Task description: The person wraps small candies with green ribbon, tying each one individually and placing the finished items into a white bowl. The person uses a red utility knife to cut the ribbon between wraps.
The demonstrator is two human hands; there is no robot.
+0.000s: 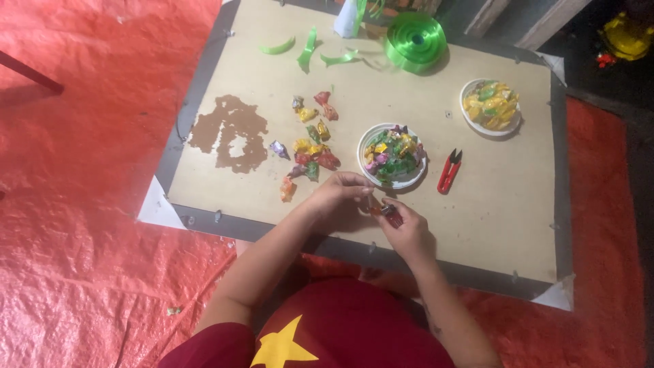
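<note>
Both grips, left hand (338, 189) and right hand (407, 228), pinched on one small wrapped candy (383, 210) beside white bowl (362, 163).

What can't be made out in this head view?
- Small item pinched between left hand and right hand: too small and mostly covered by fingers; its kind is unclear.
- White object at the top edge: cut off by the frame.
- Yellow object top right: dark and partly cut off.
- Wrapped pieces in the near bowl: too blurred to count.
</note>
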